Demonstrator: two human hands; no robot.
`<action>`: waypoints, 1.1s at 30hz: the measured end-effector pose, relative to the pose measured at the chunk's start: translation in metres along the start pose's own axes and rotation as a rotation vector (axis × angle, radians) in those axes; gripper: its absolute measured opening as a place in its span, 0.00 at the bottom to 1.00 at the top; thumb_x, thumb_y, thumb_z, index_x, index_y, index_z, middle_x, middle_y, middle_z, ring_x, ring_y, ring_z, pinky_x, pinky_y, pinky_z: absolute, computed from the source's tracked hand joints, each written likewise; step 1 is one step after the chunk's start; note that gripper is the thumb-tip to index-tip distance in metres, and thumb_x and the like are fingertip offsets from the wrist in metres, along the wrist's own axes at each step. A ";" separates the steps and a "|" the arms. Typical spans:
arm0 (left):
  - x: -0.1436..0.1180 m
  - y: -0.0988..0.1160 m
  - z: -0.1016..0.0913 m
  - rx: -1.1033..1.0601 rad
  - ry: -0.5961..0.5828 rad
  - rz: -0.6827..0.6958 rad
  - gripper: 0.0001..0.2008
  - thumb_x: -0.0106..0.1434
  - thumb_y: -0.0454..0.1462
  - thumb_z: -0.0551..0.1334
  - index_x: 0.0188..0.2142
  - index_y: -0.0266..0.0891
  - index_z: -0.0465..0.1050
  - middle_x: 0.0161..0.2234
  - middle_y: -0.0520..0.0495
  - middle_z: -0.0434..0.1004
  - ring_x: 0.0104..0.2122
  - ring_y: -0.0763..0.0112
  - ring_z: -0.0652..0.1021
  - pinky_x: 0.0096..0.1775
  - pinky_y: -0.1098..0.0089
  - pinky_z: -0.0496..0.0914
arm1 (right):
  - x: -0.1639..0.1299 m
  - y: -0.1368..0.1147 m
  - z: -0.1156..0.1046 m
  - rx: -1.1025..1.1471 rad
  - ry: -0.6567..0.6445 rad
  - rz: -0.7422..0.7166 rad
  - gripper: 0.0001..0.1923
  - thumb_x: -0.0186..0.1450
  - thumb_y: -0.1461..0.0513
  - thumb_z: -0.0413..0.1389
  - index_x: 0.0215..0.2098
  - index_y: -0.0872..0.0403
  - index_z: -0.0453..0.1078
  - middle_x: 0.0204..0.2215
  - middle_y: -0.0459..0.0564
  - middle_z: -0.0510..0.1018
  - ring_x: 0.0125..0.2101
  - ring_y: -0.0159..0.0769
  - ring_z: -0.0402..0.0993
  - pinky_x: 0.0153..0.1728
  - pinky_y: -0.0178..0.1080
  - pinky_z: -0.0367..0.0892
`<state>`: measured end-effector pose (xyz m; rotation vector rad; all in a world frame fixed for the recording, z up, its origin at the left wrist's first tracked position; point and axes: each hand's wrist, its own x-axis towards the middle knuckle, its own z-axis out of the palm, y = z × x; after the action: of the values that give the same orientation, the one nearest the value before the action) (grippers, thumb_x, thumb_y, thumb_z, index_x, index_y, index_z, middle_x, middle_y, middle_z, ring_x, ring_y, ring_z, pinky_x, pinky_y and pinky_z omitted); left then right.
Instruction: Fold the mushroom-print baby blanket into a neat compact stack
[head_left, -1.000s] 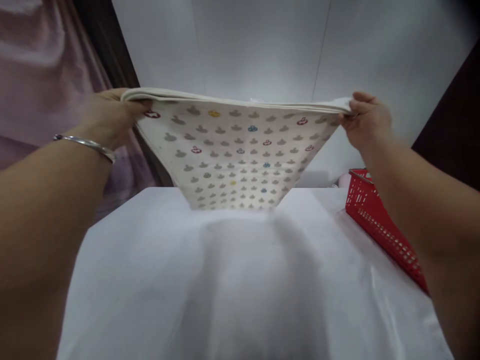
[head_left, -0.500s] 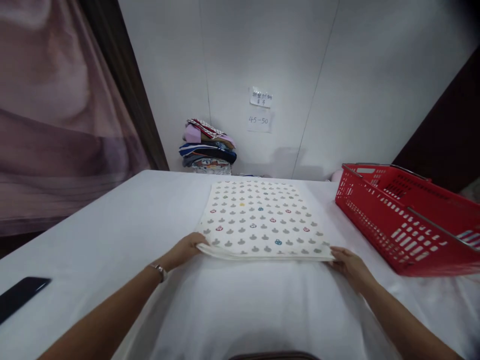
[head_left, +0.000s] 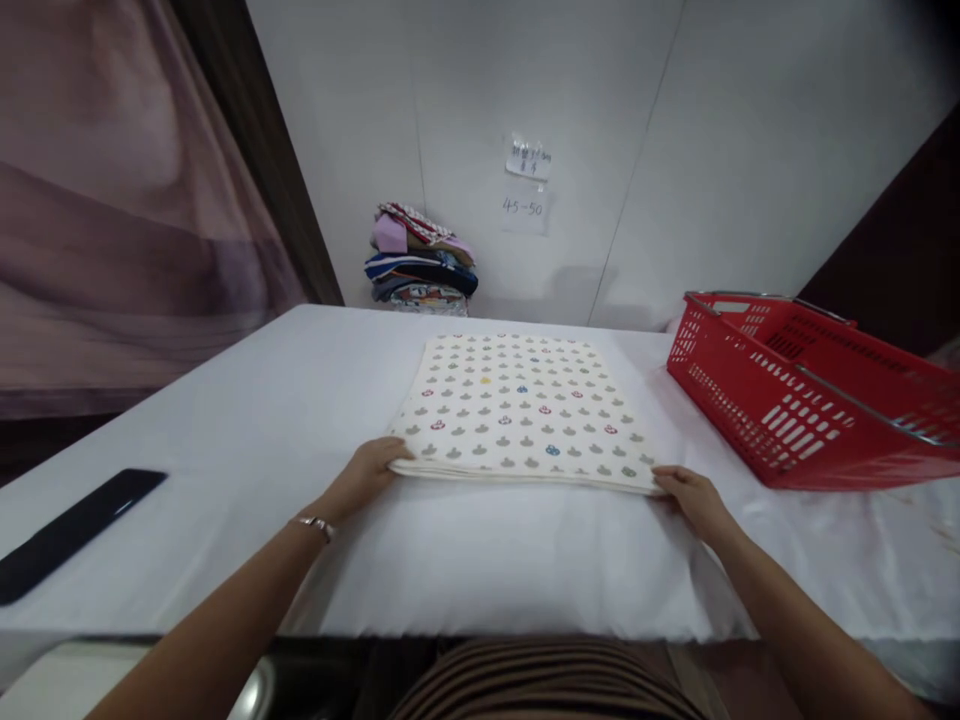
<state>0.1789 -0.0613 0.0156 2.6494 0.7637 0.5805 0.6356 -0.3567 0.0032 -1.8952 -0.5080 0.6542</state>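
Note:
A folded cream cloth [head_left: 517, 410] printed with small grey and coloured shapes lies flat on the white table [head_left: 225, 420]. My left hand [head_left: 364, 475] holds its near left corner, fingers tucked at the edge. At the near right corner my right hand [head_left: 694, 495] grips the cloth's edge in the same way. Both hands rest low on the table surface. A silver bracelet sits on my left wrist.
A red plastic basket [head_left: 795, 400] stands on the table at the right. A black phone [head_left: 71, 530] lies at the near left edge. A stack of folded clothes [head_left: 420, 265] sits against the back wall, under paper notes [head_left: 527, 185].
One second ago both hands held the cloth up in the air. It has since been lowered flat onto the table, and the view has pulled back slightly.

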 end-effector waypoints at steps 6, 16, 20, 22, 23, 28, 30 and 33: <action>-0.009 0.027 0.010 0.303 0.030 -0.025 0.17 0.56 0.31 0.54 0.44 0.42 0.73 0.45 0.43 0.75 0.51 0.58 0.71 0.57 0.50 0.54 | -0.006 0.002 0.000 -0.699 0.103 -0.400 0.14 0.59 0.58 0.50 0.36 0.54 0.75 0.32 0.53 0.77 0.35 0.42 0.74 0.38 0.43 0.68; 0.015 0.085 0.047 0.410 -0.029 0.155 0.20 0.60 0.27 0.50 0.49 0.39 0.70 0.45 0.42 0.74 0.46 0.62 0.72 0.55 0.54 0.57 | -0.030 -0.003 0.035 -1.009 0.016 -1.024 0.15 0.65 0.63 0.48 0.47 0.54 0.70 0.52 0.58 0.70 0.56 0.49 0.59 0.53 0.52 0.54; 0.028 0.106 0.061 0.399 -0.045 0.197 0.16 0.62 0.29 0.50 0.46 0.38 0.70 0.42 0.42 0.74 0.43 0.62 0.72 0.48 0.58 0.62 | -0.031 -0.016 0.067 -0.931 -0.215 -1.140 0.17 0.63 0.65 0.49 0.49 0.55 0.69 0.48 0.58 0.73 0.49 0.45 0.65 0.51 0.48 0.58; 0.031 0.111 0.067 0.385 -0.052 0.186 0.15 0.62 0.30 0.51 0.45 0.38 0.70 0.41 0.42 0.74 0.43 0.61 0.71 0.46 0.60 0.64 | -0.030 -0.022 0.083 -0.909 -0.258 -1.155 0.18 0.62 0.67 0.48 0.49 0.55 0.69 0.47 0.57 0.73 0.48 0.44 0.66 0.50 0.47 0.59; 0.032 0.112 0.069 0.371 -0.053 0.167 0.14 0.63 0.30 0.51 0.45 0.38 0.71 0.41 0.42 0.74 0.42 0.62 0.71 0.45 0.61 0.64 | -0.029 -0.025 0.089 -0.904 -0.276 -1.159 0.18 0.62 0.68 0.48 0.49 0.54 0.69 0.47 0.56 0.73 0.48 0.44 0.66 0.49 0.47 0.59; 0.029 0.110 0.072 0.266 -0.049 0.095 0.12 0.62 0.32 0.52 0.43 0.39 0.71 0.40 0.44 0.74 0.41 0.63 0.71 0.43 0.63 0.66 | -0.027 -0.031 0.105 -0.916 -0.349 -1.149 0.18 0.61 0.69 0.47 0.47 0.54 0.71 0.45 0.56 0.73 0.46 0.43 0.66 0.47 0.45 0.61; 0.027 0.110 0.070 0.251 -0.053 0.099 0.12 0.61 0.31 0.53 0.41 0.39 0.71 0.39 0.45 0.73 0.41 0.64 0.71 0.43 0.63 0.66 | -0.026 -0.032 0.105 -0.898 -0.364 -1.136 0.18 0.60 0.69 0.47 0.46 0.54 0.71 0.45 0.56 0.73 0.45 0.43 0.66 0.46 0.45 0.62; 0.026 0.113 0.069 0.230 -0.043 0.090 0.11 0.60 0.32 0.55 0.40 0.39 0.72 0.38 0.45 0.73 0.40 0.64 0.71 0.43 0.63 0.66 | -0.026 -0.035 0.104 -0.830 -0.384 -1.085 0.18 0.59 0.69 0.49 0.44 0.53 0.73 0.45 0.54 0.74 0.45 0.43 0.67 0.45 0.44 0.63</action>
<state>0.2799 -0.1503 0.0094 2.9099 0.7417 0.4826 0.5472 -0.2870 0.0063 -1.8003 -2.1011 0.0291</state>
